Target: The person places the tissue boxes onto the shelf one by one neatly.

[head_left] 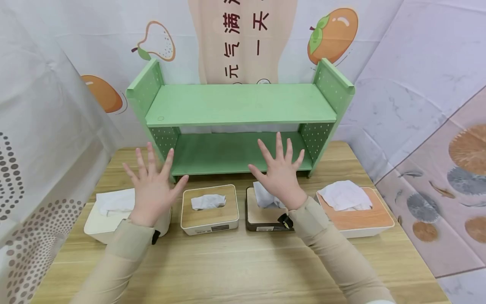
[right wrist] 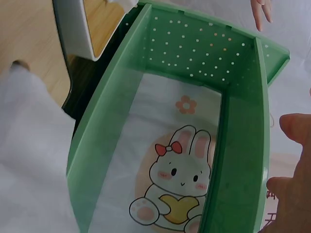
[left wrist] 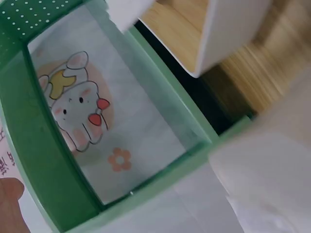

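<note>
My left hand (head_left: 152, 185) hovers with fingers spread over the cream tissue box (head_left: 100, 226) at the far left, holding nothing. Likewise spread and holding nothing, my right hand (head_left: 281, 179) is above the dark-sided tissue box (head_left: 262, 215) with a wooden lid, partly hiding it. Between the hands stands a white tissue box (head_left: 209, 217) with a bamboo lid. At the right is a wider white tissue box (head_left: 366, 221) with a reddish wood lid. White tissue sticks out of each box. Behind them is a green two-tier shelf (head_left: 243, 105), its tiers bare.
The boxes stand in a row on a wood-grain table (head_left: 228, 270), in front of the shelf. Perforated side panels (right wrist: 194, 48) close the shelf's ends. A printed cloth (head_left: 250, 42) hangs behind it, and more cloth drapes both sides of the table.
</note>
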The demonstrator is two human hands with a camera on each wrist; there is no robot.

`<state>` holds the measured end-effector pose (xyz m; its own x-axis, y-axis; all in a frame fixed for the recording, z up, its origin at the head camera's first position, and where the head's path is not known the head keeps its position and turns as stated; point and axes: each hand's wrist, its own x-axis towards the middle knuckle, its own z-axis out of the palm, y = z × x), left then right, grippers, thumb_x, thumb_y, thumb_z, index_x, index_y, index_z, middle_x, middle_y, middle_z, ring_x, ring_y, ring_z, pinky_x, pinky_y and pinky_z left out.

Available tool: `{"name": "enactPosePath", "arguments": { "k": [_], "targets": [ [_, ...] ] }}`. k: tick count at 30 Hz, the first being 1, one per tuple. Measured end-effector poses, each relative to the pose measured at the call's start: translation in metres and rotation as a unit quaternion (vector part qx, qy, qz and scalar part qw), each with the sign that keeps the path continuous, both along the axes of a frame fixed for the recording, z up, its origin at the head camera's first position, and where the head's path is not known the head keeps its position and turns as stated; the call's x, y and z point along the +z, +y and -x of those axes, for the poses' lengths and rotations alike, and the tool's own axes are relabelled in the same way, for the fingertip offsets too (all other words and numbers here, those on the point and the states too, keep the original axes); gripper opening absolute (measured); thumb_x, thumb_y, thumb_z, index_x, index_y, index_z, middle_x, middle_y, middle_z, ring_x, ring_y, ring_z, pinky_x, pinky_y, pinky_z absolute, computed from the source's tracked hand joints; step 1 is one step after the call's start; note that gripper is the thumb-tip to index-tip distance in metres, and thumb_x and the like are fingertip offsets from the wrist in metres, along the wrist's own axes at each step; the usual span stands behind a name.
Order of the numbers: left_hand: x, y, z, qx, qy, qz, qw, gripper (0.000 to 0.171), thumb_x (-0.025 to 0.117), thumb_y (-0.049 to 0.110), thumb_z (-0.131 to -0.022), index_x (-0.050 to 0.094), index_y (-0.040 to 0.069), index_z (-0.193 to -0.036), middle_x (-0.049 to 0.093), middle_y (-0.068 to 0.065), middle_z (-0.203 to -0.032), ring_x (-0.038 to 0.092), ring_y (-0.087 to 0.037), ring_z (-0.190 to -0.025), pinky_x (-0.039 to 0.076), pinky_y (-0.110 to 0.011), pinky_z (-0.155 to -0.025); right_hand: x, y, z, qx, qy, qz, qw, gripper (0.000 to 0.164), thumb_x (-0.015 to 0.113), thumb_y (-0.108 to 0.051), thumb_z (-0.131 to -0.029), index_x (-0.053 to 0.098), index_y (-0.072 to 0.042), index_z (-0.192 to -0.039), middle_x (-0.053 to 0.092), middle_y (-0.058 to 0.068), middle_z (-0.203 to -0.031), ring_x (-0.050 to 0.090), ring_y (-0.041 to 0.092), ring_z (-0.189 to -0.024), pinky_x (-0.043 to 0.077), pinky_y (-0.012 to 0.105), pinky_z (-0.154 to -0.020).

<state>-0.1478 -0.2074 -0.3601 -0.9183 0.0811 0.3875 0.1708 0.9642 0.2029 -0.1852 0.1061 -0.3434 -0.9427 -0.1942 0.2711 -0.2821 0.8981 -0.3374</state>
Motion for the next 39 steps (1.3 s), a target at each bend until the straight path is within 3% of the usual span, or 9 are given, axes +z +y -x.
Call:
{"name": "enactPosePath", "arguments": {
  "k": [7, 18, 26, 33, 39],
  "targets": [
    [-0.002, -0.026, -0.006, 0.013, -0.004, 0.007, 0.9999, 0.076, 0.038, 0.063, -0.092, 0.021, 0.019, -0.152, -0.024, -0.013, -0.155, -0.026, -0.039, -0.139, -0.018, -0.071, -0.101, 0.002, -0.016, -0.002, 0.021, 0.005, -0.003, 1.0, 0.072, 0.046, -0.061, -0.091, 0.018, -0.033, -0.152, -0.013, 0.011, -0.159, -0.01, 0.041, -0.144, -0.012, 0.071, -0.102],
    [-0.01, -0.074, -0.027, 0.045, -0.03, 0.01, 0.9985, 0.077, 0.042, 0.058, -0.092, 0.02, 0.016, -0.152, -0.02, -0.019, -0.154, -0.022, -0.044, -0.139, -0.021, -0.07, -0.099, -0.001, -0.057, -0.007, 0.057, -0.005, -0.01, 0.998, 0.073, 0.044, -0.064, -0.09, 0.017, -0.035, -0.152, -0.008, 0.014, -0.159, -0.006, 0.042, -0.144, -0.008, 0.072, -0.104],
    [-0.029, -0.114, -0.044, 0.063, -0.055, 0.008, 0.9964, 0.079, 0.041, 0.058, -0.093, 0.014, 0.013, -0.153, -0.022, -0.026, -0.152, -0.023, -0.048, -0.138, -0.022, -0.071, -0.097, -0.01, -0.092, -0.015, 0.092, -0.023, -0.025, 0.995, 0.071, 0.041, -0.063, -0.091, 0.016, -0.035, -0.152, -0.006, 0.014, -0.159, 0.001, 0.042, -0.144, -0.002, 0.071, -0.106],
    [-0.049, -0.141, -0.056, 0.077, -0.084, -0.018, 0.9934, 0.078, 0.038, 0.055, -0.096, 0.006, 0.013, -0.153, -0.026, -0.027, -0.149, -0.027, -0.049, -0.135, -0.025, -0.07, -0.096, -0.028, -0.126, -0.02, 0.119, -0.03, -0.049, 0.991, 0.069, 0.041, -0.062, -0.092, 0.015, -0.037, -0.151, -0.003, 0.016, -0.159, 0.006, 0.041, -0.145, 0.004, 0.069, -0.108],
    [-0.067, -0.163, -0.066, 0.082, -0.105, -0.027, 0.9907, 0.079, 0.039, 0.052, -0.096, 0.0, 0.014, -0.153, -0.026, -0.036, -0.146, -0.025, -0.057, -0.131, -0.023, -0.072, -0.095, -0.042, -0.153, -0.026, 0.143, -0.062, -0.065, 0.986, 0.067, 0.036, -0.064, -0.093, 0.014, -0.039, -0.151, -0.003, 0.016, -0.159, 0.007, 0.04, -0.145, 0.004, 0.065, -0.11]
  ]
}}
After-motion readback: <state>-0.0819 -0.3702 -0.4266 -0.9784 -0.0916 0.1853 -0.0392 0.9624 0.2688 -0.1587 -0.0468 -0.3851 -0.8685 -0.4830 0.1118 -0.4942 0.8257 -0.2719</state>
